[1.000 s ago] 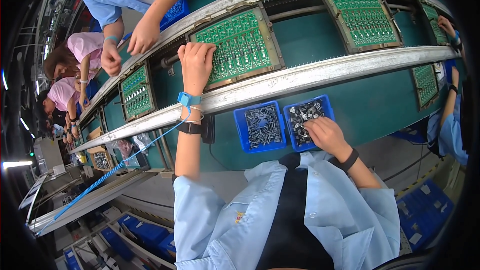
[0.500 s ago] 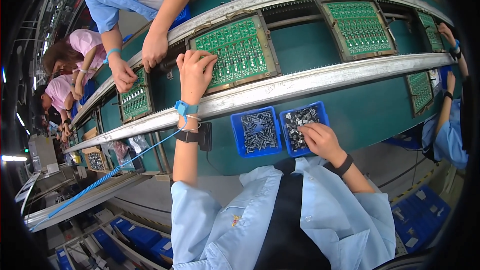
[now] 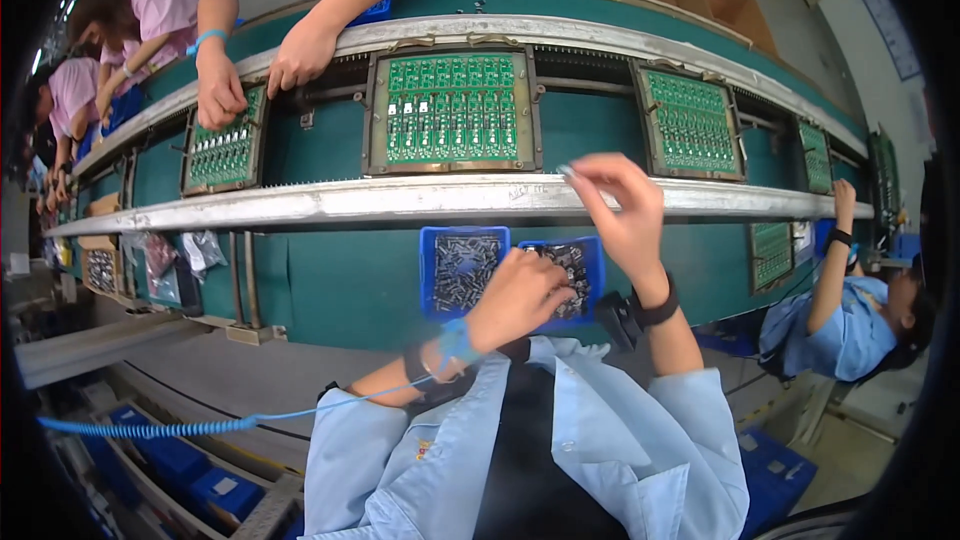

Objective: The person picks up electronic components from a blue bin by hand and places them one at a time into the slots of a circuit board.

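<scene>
Over the right-hand blue bin of small dark and silvery components, my left hand bends its fingers, which look apart. A blue band and coiled cord are on its wrist. My right hand, raised by the front rail, pinches a small pale electronic component between thumb and finger. Beyond the rail lies a framed green circuit board panel, with a few white parts standing at its left side. The left-hand blue bin, full of small metallic components, is partly behind my left hand.
A pale metal rail runs across in front of me. More framed panels lie to the right and left. Across the line, a co-worker's hands work at the left panel. Another person sits at the right.
My left hand has come back from the middle panel to the bins. My right hand has risen from the right bin toward the rail with a component. The view has turned rightward.
</scene>
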A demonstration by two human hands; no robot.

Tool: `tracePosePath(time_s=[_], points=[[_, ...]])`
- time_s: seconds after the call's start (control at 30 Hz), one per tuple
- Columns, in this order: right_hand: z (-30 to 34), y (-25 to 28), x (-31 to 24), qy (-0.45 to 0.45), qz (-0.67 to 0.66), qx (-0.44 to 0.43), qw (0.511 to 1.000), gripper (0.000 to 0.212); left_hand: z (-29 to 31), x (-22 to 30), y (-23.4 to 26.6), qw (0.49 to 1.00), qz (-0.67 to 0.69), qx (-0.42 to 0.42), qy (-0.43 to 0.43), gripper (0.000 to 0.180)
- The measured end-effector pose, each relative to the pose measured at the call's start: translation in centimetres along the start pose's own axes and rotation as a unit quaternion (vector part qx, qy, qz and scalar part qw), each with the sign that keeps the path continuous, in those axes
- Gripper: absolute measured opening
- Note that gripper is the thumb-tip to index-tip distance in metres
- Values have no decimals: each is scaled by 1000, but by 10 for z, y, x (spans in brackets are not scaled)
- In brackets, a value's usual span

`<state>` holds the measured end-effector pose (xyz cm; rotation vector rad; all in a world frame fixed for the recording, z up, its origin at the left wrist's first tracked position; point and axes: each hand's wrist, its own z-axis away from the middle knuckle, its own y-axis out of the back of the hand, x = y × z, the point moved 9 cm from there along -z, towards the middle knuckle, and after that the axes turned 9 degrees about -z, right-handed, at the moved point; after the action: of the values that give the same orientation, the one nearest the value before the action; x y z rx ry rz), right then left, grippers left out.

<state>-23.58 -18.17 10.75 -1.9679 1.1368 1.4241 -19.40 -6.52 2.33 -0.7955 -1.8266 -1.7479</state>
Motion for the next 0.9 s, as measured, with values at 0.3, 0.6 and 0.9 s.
tracePosePath(time_s=[0.3,0.6,0.9], points=[[-119,-127,51,26,162,-280,946,13,-3,-10,-97,972,-214,-39,-83,45],[-131,-152,95,51,209,-272,938,13,-2,-15,-88,981,-180,-1,-78,38],[-123,-155,81,99,258,-282,919,9,-4,-15,-88,979,-194,-9,-57,29]])
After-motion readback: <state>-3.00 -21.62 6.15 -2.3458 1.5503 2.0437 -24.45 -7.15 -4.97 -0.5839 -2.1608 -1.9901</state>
